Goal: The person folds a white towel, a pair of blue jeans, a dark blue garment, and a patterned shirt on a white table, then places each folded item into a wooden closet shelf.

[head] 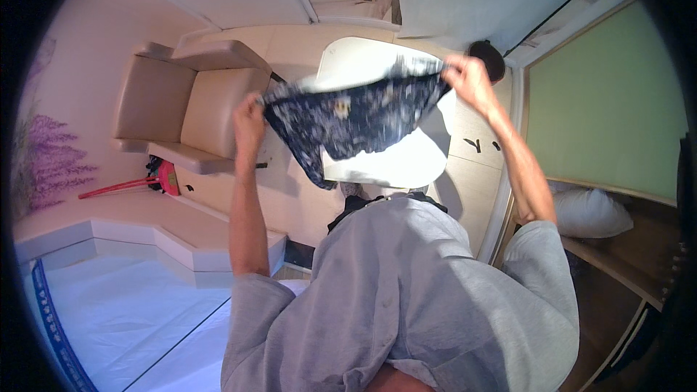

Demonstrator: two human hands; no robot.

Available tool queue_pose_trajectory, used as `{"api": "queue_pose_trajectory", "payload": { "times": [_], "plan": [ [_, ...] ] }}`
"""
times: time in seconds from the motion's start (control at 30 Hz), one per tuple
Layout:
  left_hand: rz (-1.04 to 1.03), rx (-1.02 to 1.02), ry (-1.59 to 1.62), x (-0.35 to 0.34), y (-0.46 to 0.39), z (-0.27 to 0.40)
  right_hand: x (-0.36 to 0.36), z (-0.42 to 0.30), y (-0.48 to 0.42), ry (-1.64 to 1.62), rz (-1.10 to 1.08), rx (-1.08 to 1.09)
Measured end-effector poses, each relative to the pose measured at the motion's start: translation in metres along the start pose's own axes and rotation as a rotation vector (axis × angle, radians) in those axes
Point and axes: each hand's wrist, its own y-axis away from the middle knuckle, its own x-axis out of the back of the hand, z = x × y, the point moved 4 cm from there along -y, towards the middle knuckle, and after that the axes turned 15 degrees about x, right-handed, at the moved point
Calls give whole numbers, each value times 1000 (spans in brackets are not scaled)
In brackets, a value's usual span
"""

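A dark navy garment (359, 117) with a pale print and a small yellow mark hangs stretched between my hands; it looks like patterned shorts. My left hand (250, 122) pinches one top corner. At the opposite corner, my right hand (469, 81) grips the edge, a little higher in the picture. The cloth is slightly blurred, and one end droops low on the left. Beneath it stands a white piece of furniture (392, 166), a chair or small table, partly hidden by the fabric.
A beige padded armchair (215, 109) stands to the left, with a red dustpan (167, 178) beside it. A dark bin (486, 61) sits at the back right. Right of me are a pale green panel (604, 103) and a white pillow (591, 215). Small dark pieces (474, 145) lie on the floor.
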Motion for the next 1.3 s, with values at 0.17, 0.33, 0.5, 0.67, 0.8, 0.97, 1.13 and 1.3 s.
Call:
{"api": "queue_pose_trajectory", "payload": {
  "times": [0.17, 0.33, 0.5, 0.67, 0.8, 0.97, 1.13, 1.3],
  "plan": [
    [48, -191, 511, 56, -15, 190, 91, -90, -94, -57, 455, 304],
    [83, -613, 599, 100, 10, 263, 166, -123, -105, -449, -190, 433],
    [-13, -715, 161, 97, 0, 170, 130, -128, -48, 219, 46, 748],
    [-280, -487, -133, 7, 27, 36, 32, -44, 22, 234, -72, 607],
    [-435, -307, -254, -76, 32, -83, -58, 49, 100, 193, -335, 343],
    [-404, -128, -608, -122, 24, -162, -127, 114, 126, 177, -714, -44],
    [-474, 0, -846, -133, 62, -202, -162, 132, 173, 164, -916, -291],
    [-491, 63, -905, -138, 81, -207, -171, 129, 186, 200, -934, -221]
  ]
}}
